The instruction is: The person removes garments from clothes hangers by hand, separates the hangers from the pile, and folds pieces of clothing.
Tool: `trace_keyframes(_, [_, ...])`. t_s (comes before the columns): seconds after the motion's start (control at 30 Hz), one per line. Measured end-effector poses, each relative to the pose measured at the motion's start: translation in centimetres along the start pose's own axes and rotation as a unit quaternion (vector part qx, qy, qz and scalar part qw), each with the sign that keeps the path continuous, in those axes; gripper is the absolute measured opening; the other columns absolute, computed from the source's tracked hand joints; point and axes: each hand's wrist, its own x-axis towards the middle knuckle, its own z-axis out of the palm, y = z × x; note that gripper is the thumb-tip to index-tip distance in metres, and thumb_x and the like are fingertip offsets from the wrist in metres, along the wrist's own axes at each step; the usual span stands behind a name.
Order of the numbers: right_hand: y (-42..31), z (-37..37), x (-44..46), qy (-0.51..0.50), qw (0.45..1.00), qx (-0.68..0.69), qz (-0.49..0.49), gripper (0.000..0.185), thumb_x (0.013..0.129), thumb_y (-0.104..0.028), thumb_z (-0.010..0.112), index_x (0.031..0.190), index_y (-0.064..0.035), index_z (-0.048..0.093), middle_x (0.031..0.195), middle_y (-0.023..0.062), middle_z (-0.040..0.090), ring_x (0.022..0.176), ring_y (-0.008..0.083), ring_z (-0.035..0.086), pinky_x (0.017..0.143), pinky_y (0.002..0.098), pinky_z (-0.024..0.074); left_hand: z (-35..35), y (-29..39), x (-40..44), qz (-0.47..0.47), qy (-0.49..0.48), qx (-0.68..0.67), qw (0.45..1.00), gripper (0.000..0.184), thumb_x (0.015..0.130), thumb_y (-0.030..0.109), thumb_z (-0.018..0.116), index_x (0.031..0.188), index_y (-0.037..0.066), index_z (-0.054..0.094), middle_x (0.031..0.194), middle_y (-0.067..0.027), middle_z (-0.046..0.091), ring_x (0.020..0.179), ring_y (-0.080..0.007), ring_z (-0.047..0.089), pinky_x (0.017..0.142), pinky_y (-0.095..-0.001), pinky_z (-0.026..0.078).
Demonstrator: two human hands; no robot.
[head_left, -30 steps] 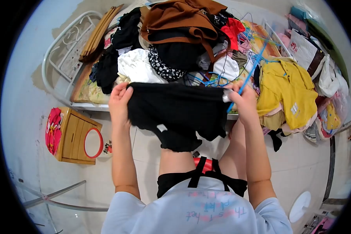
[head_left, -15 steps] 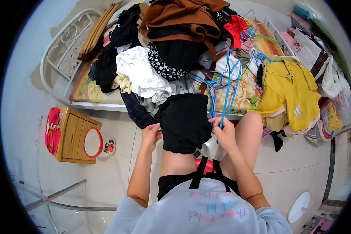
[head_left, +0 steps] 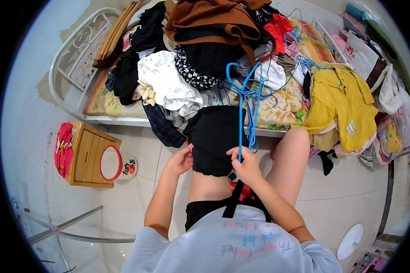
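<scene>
A black garment (head_left: 216, 141) lies folded over my left thigh, reaching up to the bed's edge. My left hand (head_left: 182, 160) is at its left side with the fingers curled; whether they pinch its edge is too small to tell. My right hand (head_left: 243, 164) is closed on a blue hanger (head_left: 240, 123), which stands upright over the garment's right side. The hanger's hook end is near other blue hangers at the bed's front edge. Left of the garment, a dark checked cloth (head_left: 161, 127) hangs off the bed.
The bed (head_left: 123, 121) holds white clothes (head_left: 164, 77), a brown garment (head_left: 209, 20) and a red cloth (head_left: 279, 32). A yellow shirt (head_left: 339, 104) hangs over its right front. At the left stand a wooden cabinet (head_left: 89, 157) and a red-rimmed bin (head_left: 120, 164).
The black garment, earlier stretched between both hands, came down onto the thigh. My right hand has since moved left with the blue hanger, over the garment's right side.
</scene>
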Motion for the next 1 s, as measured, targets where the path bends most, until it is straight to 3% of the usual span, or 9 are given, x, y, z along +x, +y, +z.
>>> trace_keyframes(0.1, [-0.2,0.6,-0.3,-0.028,1.0,-0.011,-0.003,0.007,0.068,0.004,0.05,0.071,-0.0023,0.048,0.088,0.0107,0.062,0.079,0.0221,0.057,0.07,0.03,0.0436,-0.6,-0.2,0.8,0.055,0.088,-0.012,0.994,0.016,0.084,0.02,0.063,0.075,0.01,0.054,0.063,0.0006,0.053,0.055,-0.0086,0.049,0.051,-0.0208,0.041])
trace_keyframes(0.27, [-1.3,1.3,-0.4,-0.024,1.0,-0.003,-0.007,0.005,0.067,0.002,0.052,0.068,-0.0018,0.049,0.084,0.0123,0.062,0.081,0.0284,0.057,0.072,0.0357,0.045,4.5,-0.3,-2.4,0.346,0.101,-0.032,0.932,0.01,0.086,0.012,0.058,0.078,0.008,0.053,0.08,-0.0049,0.06,0.073,-0.0141,0.059,0.07,-0.0272,0.05])
trace_keyframes(0.3, [-1.4,1.6,-0.4,-0.019,0.999,-0.017,-0.038,0.005,0.067,0.002,0.053,0.068,-0.0018,0.049,0.091,0.0132,0.061,0.086,0.0289,0.055,0.076,0.0358,0.0436,3.6,-0.3,-2.6,0.351,-0.001,-0.014,0.936,0.016,0.09,0.016,0.049,0.095,0.002,0.054,0.102,-0.0106,0.06,0.095,-0.0214,0.058,0.086,-0.0353,0.047])
trace_keyframes(0.43, [-1.1,2.8,-0.2,-0.001,0.996,-0.052,-0.079,0.008,0.066,0.001,0.055,0.072,-0.0031,0.052,0.113,0.0163,0.054,0.099,0.0308,0.05,0.087,0.0361,0.0384,7.8,-0.2,-5.6,0.21,-0.154,-0.102,0.96,0.047,0.095,0.029,0.033,0.131,-0.001,0.032,0.132,-0.0177,0.042,0.122,-0.0293,0.042,0.102,-0.0417,0.032])
trace_keyframes(0.67, [-0.3,1.0,-0.2,0.043,0.997,-0.043,-0.055,0.009,0.066,0.002,0.053,0.073,-0.0034,0.053,0.113,0.0159,0.055,0.097,0.0306,0.05,0.088,0.0356,0.0378,9.9,0.4,-6.3,0.085,-0.172,-0.089,0.977,0.046,0.093,0.027,0.042,0.128,-0.003,0.036,0.126,-0.0166,0.048,0.112,-0.0274,0.051,0.097,-0.0388,0.04])
trace_keyframes(0.77, [-0.2,-0.5,-0.4,0.018,0.997,-0.059,-0.046,0.006,0.068,0.001,0.053,0.072,-0.0021,0.052,0.106,0.0145,0.058,0.099,0.032,0.05,0.087,0.0373,0.0389,9.9,-0.2,-6.1,0.068,-0.08,0.247,0.963,0.044,0.079,0.011,0.066,0.116,-0.004,0.048,0.104,-0.0088,0.059,0.091,-0.0152,0.06,0.079,-0.0282,0.05])
trace_keyframes(0.8, [-0.1,-0.8,-0.4,0.021,0.997,-0.058,-0.046,0.006,0.068,0.001,0.053,0.072,-0.0021,0.052,0.106,0.0145,0.058,0.099,0.032,0.05,0.087,0.0373,0.0389,11.6,-0.9,-6.9,0.11,0.016,0.356,0.928,0.037,0.077,0.008,0.066,0.11,-0.004,0.053,0.1,-0.0056,0.06,0.084,-0.0108,0.059,0.08,-0.0264,0.048])
trace_keyframes(0.87, [0.0,-1.1,-0.5,0.012,0.996,-0.072,-0.053,0.005,0.068,0.001,0.053,0.072,-0.0021,0.051,0.104,0.014,0.057,0.098,0.0319,0.05,0.086,0.0372,0.0393,9.6,-0.4,-5.3,0.098,-0.02,0.508,0.856,0.032,0.078,0.011,0.067,0.105,-0.003,0.057,0.098,-0.0025,0.059,0.083,-0.0079,0.056,0.075,-0.0223,0.046])
trace_keyframes(1.0, [-0.2,-1.5,-0.5,0.019,0.997,-0.062,-0.051,0.005,0.068,0.001,0.053,0.072,-0.002,0.051,0.103,0.0139,0.058,0.098,0.0315,0.05,0.085,0.0371,0.0397,11.7,3.0,-6.3,0.336,-0.022,0.44,0.832,0.021,0.087,0.02,0.056,0.095,0.0,0.055,0.089,0.0003,0.055,0.082,-0.0066,0.048,0.074,-0.022,0.041])
